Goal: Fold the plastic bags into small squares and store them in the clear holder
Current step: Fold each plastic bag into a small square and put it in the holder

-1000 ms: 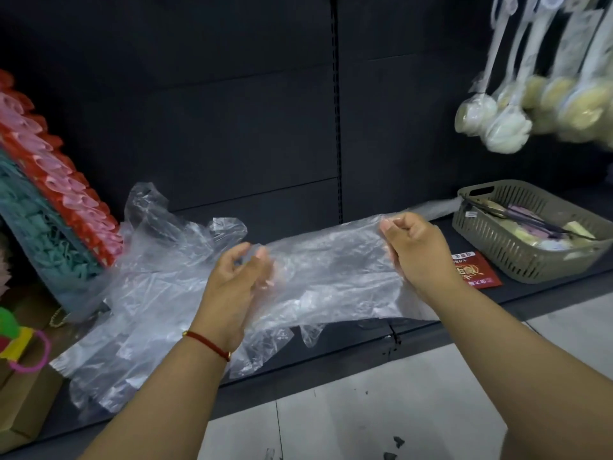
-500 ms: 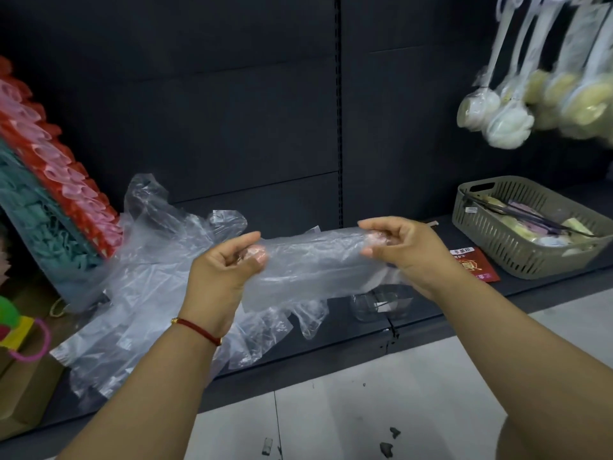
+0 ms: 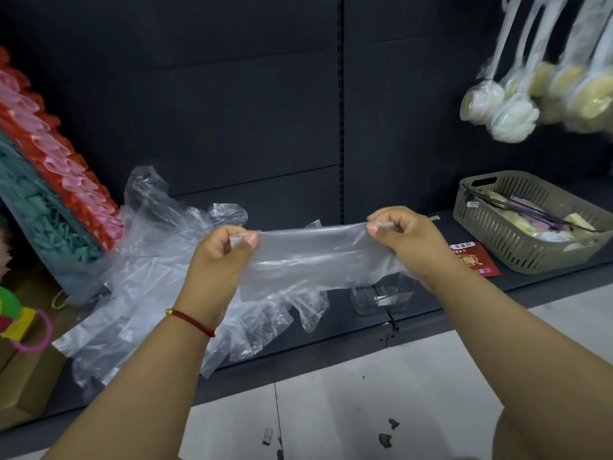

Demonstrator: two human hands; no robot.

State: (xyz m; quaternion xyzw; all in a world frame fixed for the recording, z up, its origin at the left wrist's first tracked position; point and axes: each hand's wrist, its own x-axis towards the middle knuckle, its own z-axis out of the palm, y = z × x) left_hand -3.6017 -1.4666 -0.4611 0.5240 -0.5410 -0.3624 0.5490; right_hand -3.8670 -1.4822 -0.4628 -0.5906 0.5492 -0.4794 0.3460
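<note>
I see one plastic bag (image 3: 315, 254) stretched in the air over the shelf (image 3: 431, 310). My left hand (image 3: 220, 257) and right hand (image 3: 403, 240) each pinch one end, fingers curled.

Single head-worn wide-angle view, facing forward and down onto a low dark shelf (image 3: 414, 313) and its back panel. Close range: both forearms enter from the bottom edge. Floor (image 3: 365, 393) fills the lower frame.
</note>
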